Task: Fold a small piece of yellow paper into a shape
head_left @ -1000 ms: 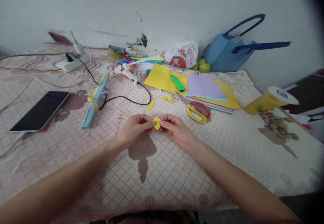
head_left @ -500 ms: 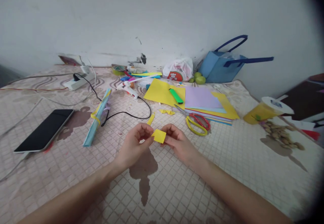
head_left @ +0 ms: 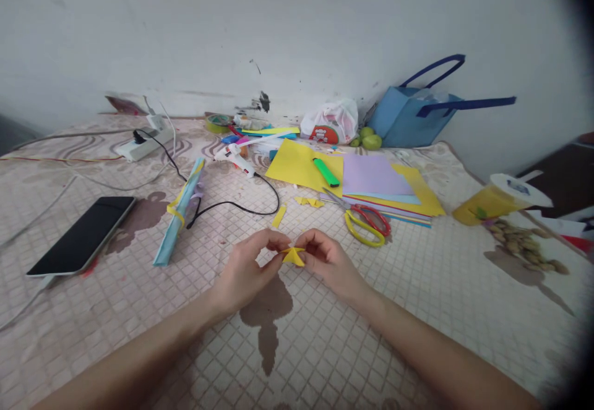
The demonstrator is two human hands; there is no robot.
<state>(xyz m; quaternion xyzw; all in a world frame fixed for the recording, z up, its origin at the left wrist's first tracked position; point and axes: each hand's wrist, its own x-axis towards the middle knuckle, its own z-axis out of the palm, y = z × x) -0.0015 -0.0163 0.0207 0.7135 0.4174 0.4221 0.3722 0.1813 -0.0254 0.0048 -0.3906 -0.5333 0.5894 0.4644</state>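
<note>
The left hand (head_left: 250,266) and the right hand (head_left: 330,266) are meeting just below the centre of the frame, and both are gripping the same thing: thumbs and fingers are pinching a small folded yellow paper (head_left: 294,257) at its left and right sides. It is looking very light, thin and dry, probably springy at its creases and easy to crush or tear, so its two side corners are seeming the best places for a gentle grip. Its longer line is running roughly left to right, between the hands, and its lower edge is spreading in points toward the bottom of the frame; fingers are hiding the ends, so the full shape is unclear. Just above the hands, a yellow strip (head_left: 279,216) is slanting, and small folded yellow pieces (head_left: 309,201) are lying to its right. Scissors (head_left: 362,221) are resting on the patterned worktop (head_left: 320,348), right of centre
</note>
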